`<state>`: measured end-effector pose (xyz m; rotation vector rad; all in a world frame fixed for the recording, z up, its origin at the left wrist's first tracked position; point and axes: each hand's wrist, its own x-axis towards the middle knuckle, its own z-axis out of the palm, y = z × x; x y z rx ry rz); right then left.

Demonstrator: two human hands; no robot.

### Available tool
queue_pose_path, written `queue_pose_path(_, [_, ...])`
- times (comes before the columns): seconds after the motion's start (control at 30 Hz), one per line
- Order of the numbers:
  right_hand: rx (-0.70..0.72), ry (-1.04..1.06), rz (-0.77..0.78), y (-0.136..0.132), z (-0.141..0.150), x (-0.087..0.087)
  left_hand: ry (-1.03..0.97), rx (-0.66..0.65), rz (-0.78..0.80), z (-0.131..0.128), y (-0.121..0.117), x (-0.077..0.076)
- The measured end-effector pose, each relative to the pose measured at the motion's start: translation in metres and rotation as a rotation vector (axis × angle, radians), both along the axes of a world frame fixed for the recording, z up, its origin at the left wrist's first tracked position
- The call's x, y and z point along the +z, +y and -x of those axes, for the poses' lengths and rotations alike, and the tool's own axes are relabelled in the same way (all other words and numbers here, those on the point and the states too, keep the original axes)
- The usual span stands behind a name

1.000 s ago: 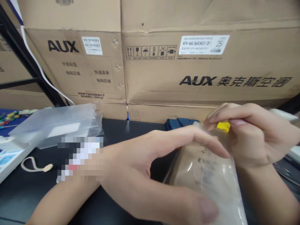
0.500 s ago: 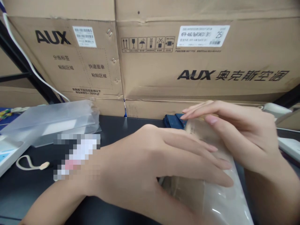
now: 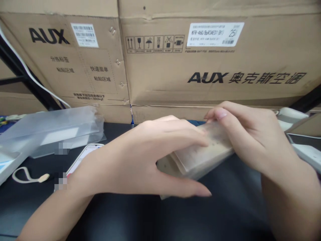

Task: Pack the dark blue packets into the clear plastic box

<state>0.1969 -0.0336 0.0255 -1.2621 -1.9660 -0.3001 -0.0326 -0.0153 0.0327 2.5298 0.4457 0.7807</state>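
Note:
A beige packet in translucent plastic wrap [image 3: 205, 155] is held tilted above the black tabletop. Its far right end is pinched by my right hand [image 3: 250, 134], thumb on top and fingers curled behind. Across the packet's left part lies my left hand [image 3: 150, 157], fingers reaching over its upper edge. The left thumb is stretched out in front, well apart from the fingers and not closed on the packet. What is inside the plastic cannot be made out, and part of it is hidden behind my left hand.
Large cardboard cartons [image 3: 155, 80] stand along the back. At left lie clear plastic sleeves [image 3: 62, 130], a phone [image 3: 81, 159] partly behind my left wrist, and a strap loop [image 3: 27, 179]. A dark blue item [image 3: 197, 123] shows behind the packet. White devices [image 3: 292, 115] sit at right.
The packet, earlier spread long toward me under my hands, now appears shorter and angled to the left. My left hand has shifted left, and its thumb now shows. The view has shifted slightly.

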Motion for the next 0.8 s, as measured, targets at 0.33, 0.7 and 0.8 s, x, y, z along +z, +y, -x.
queue_pose_path(0.33, [0.234, -0.184, 0.250, 0.010, -0.033, 0.004, 0.051, 0.167, -0.269, 0.001, 0.028, -0.011])
queue_pose_path(0.7, [0.238, -0.050, 0.062, 0.046, -0.023, -0.023, -0.285, 0.164, 0.353, -0.013, 0.101, -0.064])
queue_pose_path(0.8, [0.253, -0.002, -0.026, 0.060, -0.026, -0.033, -0.232, 0.039, 0.550, -0.014, 0.118, -0.084])
